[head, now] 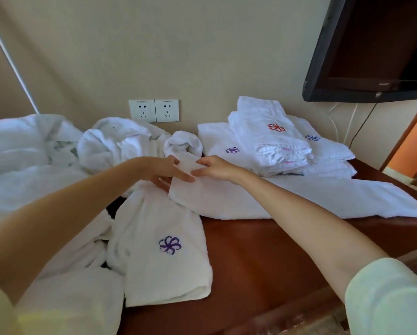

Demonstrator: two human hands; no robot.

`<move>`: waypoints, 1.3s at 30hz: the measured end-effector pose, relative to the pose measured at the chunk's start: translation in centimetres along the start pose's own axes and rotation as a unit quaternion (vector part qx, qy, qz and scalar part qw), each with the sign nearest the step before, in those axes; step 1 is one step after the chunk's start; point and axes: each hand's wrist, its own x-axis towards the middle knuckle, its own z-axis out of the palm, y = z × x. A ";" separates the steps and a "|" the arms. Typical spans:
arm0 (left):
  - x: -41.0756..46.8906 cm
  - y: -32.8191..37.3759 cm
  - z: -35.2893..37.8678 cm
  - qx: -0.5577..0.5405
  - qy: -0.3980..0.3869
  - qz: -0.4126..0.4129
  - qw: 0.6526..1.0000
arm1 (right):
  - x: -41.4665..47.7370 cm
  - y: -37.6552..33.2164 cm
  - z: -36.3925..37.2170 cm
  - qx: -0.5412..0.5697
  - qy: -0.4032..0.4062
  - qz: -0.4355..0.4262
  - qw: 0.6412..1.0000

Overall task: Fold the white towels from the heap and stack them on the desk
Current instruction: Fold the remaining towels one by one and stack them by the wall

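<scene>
Two hands are seen at the centre of the frame: the left hand (161, 170) and the right hand (214, 168) meet fingertip to fingertip, and each is pinching the near end of one white towel (287, 199) between thumb and fingers. One folded towel (164, 257) with a purple flower emblem is laid at lower centre, its long axis running up and down the frame. One stack (275, 141) of folded towels is set at upper right; how many it holds cannot be counted. Four flower emblems are shown in all, one red and three purple or blue. One loose heap (33, 160) is spread over the left side. A reddish-brown wooden desk (263, 257) is used as the surface, set against a beige wall (178, 44) on which two wall sockets (153, 110) are mounted, and one dark television (372, 49) is hung at upper right. The held towel is stretched along the desk, its long axis running from the centre to the right edge of the frame.
</scene>
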 end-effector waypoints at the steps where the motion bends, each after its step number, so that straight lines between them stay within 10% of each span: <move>1: 0.1 0.0 0.0 -0.018 0.000 0.005 1.000 | 0.0 -0.1 -0.1 -0.003 0.002 0.000 1.000; 10: 0.5 0.4 -0.2 -0.343 -0.029 0.013 0.939 | -0.7 1.0 -1.6 0.137 -0.038 0.004 0.990; 21: 0.6 0.2 3.8 -0.060 0.137 0.019 0.989 | -2.8 0.4 -3.7 0.108 -0.086 0.025 0.990; 34: 1.6 -1.6 2.9 0.052 0.332 0.092 0.937 | -3.6 1.0 -5.1 0.155 -0.132 0.036 0.978; 39: 1.1 -0.6 2.0 0.059 0.228 0.057 0.970 | -4.2 0.2 -5.1 0.161 -0.153 0.013 0.975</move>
